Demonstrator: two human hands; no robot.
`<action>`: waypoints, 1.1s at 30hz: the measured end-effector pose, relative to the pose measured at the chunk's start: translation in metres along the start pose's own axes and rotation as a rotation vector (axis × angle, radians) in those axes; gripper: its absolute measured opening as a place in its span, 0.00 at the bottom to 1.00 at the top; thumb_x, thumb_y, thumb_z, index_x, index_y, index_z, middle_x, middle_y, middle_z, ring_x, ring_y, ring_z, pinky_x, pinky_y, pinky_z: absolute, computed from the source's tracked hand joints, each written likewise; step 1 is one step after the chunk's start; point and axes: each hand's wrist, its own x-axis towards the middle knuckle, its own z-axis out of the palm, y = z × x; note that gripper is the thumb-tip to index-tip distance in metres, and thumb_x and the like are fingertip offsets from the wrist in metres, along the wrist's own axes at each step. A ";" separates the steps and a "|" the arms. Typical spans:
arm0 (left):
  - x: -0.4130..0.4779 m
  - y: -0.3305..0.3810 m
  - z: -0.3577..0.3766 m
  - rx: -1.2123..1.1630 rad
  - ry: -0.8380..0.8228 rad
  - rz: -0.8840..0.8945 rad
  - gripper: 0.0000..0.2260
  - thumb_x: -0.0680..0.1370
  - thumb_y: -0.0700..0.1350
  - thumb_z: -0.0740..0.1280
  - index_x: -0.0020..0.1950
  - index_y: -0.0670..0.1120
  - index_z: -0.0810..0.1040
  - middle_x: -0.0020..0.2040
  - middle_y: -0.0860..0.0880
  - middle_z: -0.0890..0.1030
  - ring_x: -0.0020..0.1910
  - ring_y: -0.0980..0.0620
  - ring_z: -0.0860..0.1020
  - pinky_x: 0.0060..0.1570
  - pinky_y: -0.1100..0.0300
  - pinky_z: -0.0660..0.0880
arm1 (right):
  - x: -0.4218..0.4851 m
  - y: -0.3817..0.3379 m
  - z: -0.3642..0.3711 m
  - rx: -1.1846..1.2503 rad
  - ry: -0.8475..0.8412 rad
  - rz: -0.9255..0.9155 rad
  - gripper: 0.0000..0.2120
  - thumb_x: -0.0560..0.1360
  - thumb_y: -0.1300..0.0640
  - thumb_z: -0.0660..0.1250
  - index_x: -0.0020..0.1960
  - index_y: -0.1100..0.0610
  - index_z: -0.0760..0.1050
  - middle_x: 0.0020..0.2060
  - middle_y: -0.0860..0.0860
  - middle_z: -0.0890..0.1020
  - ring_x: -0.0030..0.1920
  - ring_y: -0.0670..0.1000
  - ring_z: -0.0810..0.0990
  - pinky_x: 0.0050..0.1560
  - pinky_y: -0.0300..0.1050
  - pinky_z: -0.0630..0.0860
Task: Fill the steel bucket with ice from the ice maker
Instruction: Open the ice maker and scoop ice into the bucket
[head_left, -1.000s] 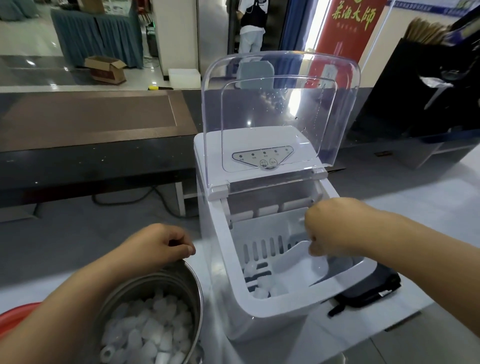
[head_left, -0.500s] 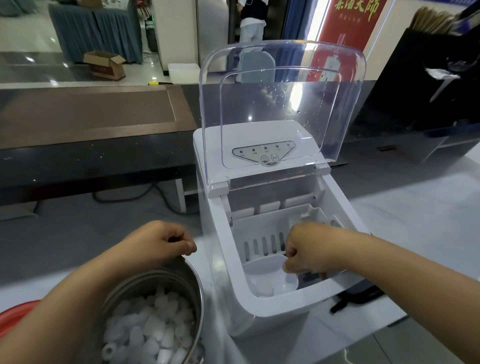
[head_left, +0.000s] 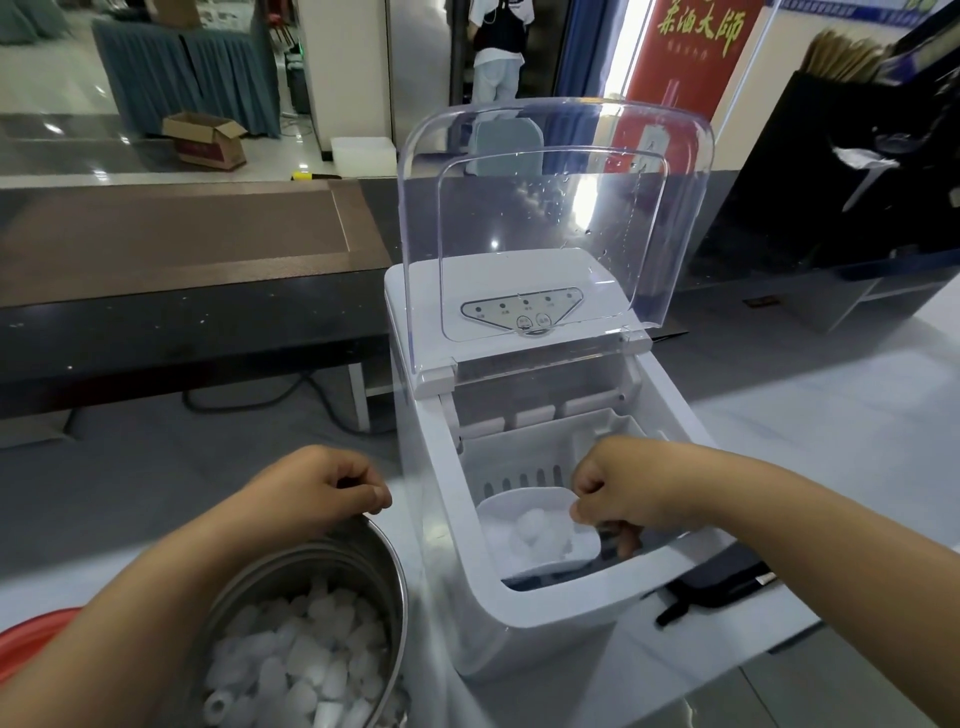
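A white ice maker (head_left: 545, 618) stands in front of me with its clear lid (head_left: 550, 208) raised. Inside its white basket (head_left: 524, 452), my right hand (head_left: 618, 493) grips a white plastic scoop (head_left: 535, 530) that carries a few pieces of ice. The steel bucket (head_left: 384, 566) sits low at the left, holding many white ice pieces (head_left: 306, 660). My left hand (head_left: 317, 493) is closed on the bucket's far rim.
A red basin edge (head_left: 26, 639) shows at the far left. A black pouch (head_left: 727, 587) lies to the right of the ice maker on the white table (head_left: 831, 441). A dark counter (head_left: 182, 291) runs behind; a person stands far back.
My right hand moved left and down inside the basket with the scoop, and the scoop now holds ice. My left hand stayed on the bucket rim.
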 end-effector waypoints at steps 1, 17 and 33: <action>0.000 -0.001 0.000 0.004 0.005 -0.002 0.08 0.74 0.48 0.70 0.38 0.61 0.81 0.37 0.60 0.83 0.38 0.62 0.80 0.50 0.55 0.78 | -0.002 0.000 -0.001 -0.003 0.011 0.005 0.16 0.77 0.55 0.62 0.31 0.55 0.69 0.27 0.47 0.76 0.31 0.46 0.82 0.31 0.34 0.71; -0.043 -0.033 -0.037 -0.179 0.224 -0.021 0.07 0.74 0.38 0.70 0.38 0.48 0.83 0.35 0.53 0.84 0.32 0.63 0.79 0.36 0.69 0.73 | -0.065 -0.048 -0.042 0.027 0.277 -0.062 0.13 0.76 0.49 0.65 0.36 0.53 0.79 0.29 0.47 0.81 0.20 0.42 0.70 0.28 0.36 0.70; -0.094 -0.077 -0.038 -0.276 0.352 -0.009 0.07 0.74 0.35 0.67 0.43 0.45 0.82 0.41 0.47 0.83 0.39 0.54 0.78 0.40 0.66 0.73 | -0.081 -0.152 0.024 -0.470 0.387 -0.083 0.14 0.74 0.44 0.65 0.38 0.53 0.81 0.34 0.47 0.80 0.36 0.49 0.78 0.32 0.40 0.70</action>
